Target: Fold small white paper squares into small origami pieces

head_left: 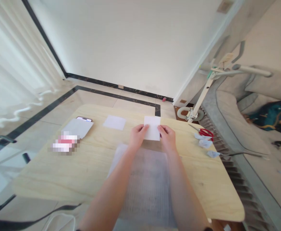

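Note:
A small white sheet of paper point(152, 130) is held upright between my two hands above the table. My left hand point(138, 136) pinches its left edge, the thumb lying on the front face. On the opposite edge my right hand point(168, 137) grips it the same way. Below my forearms lies a larger translucent greyish sheet or mat point(147, 183), with faint lines on it. Another white sheet of paper point(114, 122) rests flat on the table, left of my hands.
The wooden table point(87, 173) bears a phone point(84, 119) partly under white paper point(80, 128), beside a blurred-out item point(64, 142). Red-handled scissors point(205, 133) and crumpled paper pieces point(205, 143) lie at the right edge. A grey sofa point(241, 138) and exercise machine point(202, 93) stand beyond.

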`<state>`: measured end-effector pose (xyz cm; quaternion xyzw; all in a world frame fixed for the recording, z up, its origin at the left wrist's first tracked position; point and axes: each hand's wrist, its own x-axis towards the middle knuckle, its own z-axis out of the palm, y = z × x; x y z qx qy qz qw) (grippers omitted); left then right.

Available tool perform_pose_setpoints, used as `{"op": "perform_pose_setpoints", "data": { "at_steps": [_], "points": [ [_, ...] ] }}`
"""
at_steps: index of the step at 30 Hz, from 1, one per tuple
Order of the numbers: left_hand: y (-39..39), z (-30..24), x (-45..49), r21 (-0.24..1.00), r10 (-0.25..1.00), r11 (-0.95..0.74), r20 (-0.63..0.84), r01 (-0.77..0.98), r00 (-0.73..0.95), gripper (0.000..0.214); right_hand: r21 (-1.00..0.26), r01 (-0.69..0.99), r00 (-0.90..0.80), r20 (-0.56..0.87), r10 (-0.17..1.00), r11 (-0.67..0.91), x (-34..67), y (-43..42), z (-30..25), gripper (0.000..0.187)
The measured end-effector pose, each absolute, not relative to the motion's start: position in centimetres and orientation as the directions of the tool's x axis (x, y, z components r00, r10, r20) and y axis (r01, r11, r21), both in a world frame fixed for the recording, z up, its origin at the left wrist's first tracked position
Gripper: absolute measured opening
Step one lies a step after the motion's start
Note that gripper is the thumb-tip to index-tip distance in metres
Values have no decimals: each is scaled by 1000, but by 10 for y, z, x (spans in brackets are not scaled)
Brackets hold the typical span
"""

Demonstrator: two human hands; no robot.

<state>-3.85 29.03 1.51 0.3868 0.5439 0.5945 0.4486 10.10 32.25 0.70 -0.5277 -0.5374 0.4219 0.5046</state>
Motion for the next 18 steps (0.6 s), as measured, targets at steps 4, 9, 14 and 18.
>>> {"op": "perform_pose_setpoints", "data": {
  "at_steps": [4,9,14,18],
  "points": [
    [286,20,-38,999,960,4,-18,-50,-278,24,-983,158,87,107,990,92,103,317,13,26],
    [285,18,-40,999,955,36,-33,7,-293,25,-995,53,89,85,992,81,102,316,17,21],
    [287,15,-42,990,938,59,-98,-126,-332,26,-993,-111,159,32,987,50,105,320,14,23],
    [290,8,-42,962,946,49,-131,-268,-295,30,-972,-222,111,52,992,76,104,319,12,20]
  ]
}}
